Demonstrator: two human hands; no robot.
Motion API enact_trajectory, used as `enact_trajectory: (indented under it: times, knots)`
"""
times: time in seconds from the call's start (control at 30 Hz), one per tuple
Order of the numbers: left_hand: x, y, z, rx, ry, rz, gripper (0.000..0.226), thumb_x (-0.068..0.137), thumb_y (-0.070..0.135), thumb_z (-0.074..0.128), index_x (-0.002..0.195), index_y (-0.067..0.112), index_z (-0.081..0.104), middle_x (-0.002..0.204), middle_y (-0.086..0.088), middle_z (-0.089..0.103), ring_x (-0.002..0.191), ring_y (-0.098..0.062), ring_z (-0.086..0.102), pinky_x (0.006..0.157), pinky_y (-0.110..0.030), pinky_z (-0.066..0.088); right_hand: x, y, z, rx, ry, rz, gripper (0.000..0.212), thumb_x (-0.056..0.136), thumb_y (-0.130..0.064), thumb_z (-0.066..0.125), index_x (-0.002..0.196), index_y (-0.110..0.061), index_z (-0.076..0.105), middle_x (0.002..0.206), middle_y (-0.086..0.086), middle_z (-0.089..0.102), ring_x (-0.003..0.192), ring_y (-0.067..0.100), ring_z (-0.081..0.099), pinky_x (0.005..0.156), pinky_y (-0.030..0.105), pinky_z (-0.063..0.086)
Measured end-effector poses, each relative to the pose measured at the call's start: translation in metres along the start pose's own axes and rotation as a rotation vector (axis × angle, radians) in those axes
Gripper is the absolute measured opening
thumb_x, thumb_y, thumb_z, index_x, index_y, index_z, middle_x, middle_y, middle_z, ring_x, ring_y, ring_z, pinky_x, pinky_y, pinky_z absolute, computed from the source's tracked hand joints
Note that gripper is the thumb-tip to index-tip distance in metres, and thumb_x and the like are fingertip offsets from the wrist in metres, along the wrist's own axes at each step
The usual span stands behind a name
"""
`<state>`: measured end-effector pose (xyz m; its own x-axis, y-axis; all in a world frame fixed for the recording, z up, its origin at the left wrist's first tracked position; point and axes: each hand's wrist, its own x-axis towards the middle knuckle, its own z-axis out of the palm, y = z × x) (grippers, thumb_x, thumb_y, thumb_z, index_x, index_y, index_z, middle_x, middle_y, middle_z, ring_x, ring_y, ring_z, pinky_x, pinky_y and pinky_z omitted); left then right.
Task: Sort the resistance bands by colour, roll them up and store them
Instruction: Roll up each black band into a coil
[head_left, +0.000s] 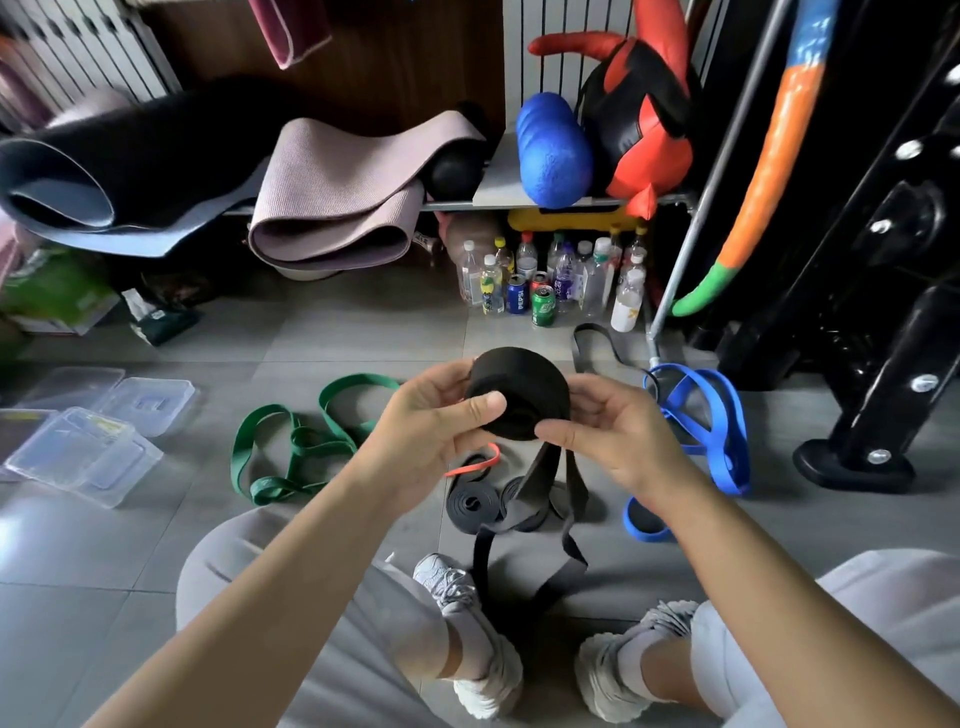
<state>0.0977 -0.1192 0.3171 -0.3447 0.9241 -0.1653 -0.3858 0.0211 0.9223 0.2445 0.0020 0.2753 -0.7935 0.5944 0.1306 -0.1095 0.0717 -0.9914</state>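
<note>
left hand (431, 415), right hand (608, 431): grip black roll (524, 384) | tail (545, 478) hangs over coiled bands (472, 501) | green bands (306, 441) left, blue bands (722, 415) right

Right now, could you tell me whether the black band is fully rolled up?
Partly rolled: the left hand and right hand grip a thick coil, while a loose tail hangs from it toward the floor.

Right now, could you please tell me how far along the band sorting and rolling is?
Done: a rolled black band and a rolled blue band lie on the floor. In hand: the left hand and right hand grip a black roll, its tail hanging unrolled. Left: the green bands, loose blue bands and an orange band are unrolled, and no band shows in the clear boxes.
</note>
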Motion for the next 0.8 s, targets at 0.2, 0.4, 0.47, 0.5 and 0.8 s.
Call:
enact_trajectory:
  times: [0.2,0.4,0.47,0.5,0.8]
  knots:
    - [0.003,0.008,-0.004,1.268,-0.044,0.239,0.067,0.074,0.024,0.078,0.132,0.028,0.045,0.12,0.009,0.054,0.109,-0.01,0.051,0.09,-0.023,0.044,0.0,-0.004,-0.008,-0.47,-0.118,0.059,0.035,0.067,-0.022,0.083,0.097,-0.031,0.068,0.091,-0.006,0.073,0.087,0.011,0.068,0.082,0.038,0.055]
    - [0.009,0.011,0.005,1.597,-0.161,0.286,0.052,0.076,0.032,0.073,0.124,0.026,0.057,0.111,0.004,0.066,0.098,-0.016,0.06,0.084,-0.03,0.047,-0.004,-0.005,0.002,-0.527,-0.094,0.007,0.036,0.065,-0.034,0.08,0.098,-0.036,0.066,0.088,-0.017,0.068,0.086,-0.003,0.064,0.077,0.021,0.048]
    - [0.007,0.011,0.001,1.405,-0.075,0.27,0.045,0.073,0.027,0.076,0.116,0.026,0.062,0.101,0.006,0.068,0.09,-0.011,0.061,0.077,-0.021,0.047,-0.007,-0.001,-0.001,-0.352,-0.065,0.032,0.047,0.064,-0.03,0.084,0.104,-0.039,0.061,0.106,-0.01,0.069,0.101,0.005,0.065,0.089,0.028,0.05]
    - [0.006,0.01,0.0,1.294,-0.046,0.254,0.043,0.071,0.023,0.078,0.112,0.026,0.064,0.098,0.007,0.069,0.088,-0.01,0.062,0.076,-0.019,0.048,-0.008,0.0,-0.003,-0.317,-0.066,0.027,0.049,0.064,-0.029,0.083,0.106,-0.037,0.059,0.107,-0.009,0.069,0.102,0.006,0.064,0.091,0.029,0.05]
    - [-0.001,-0.018,0.0,0.186,0.045,0.108,0.042,0.064,0.002,0.073,0.103,0.014,0.064,0.088,-0.005,0.071,0.082,-0.024,0.067,0.071,-0.039,0.059,-0.013,0.004,0.0,0.001,0.023,-0.057,0.041,0.063,-0.007,0.079,0.098,-0.024,0.065,0.091,-0.011,0.073,0.09,0.006,0.068,0.081,0.019,0.051]
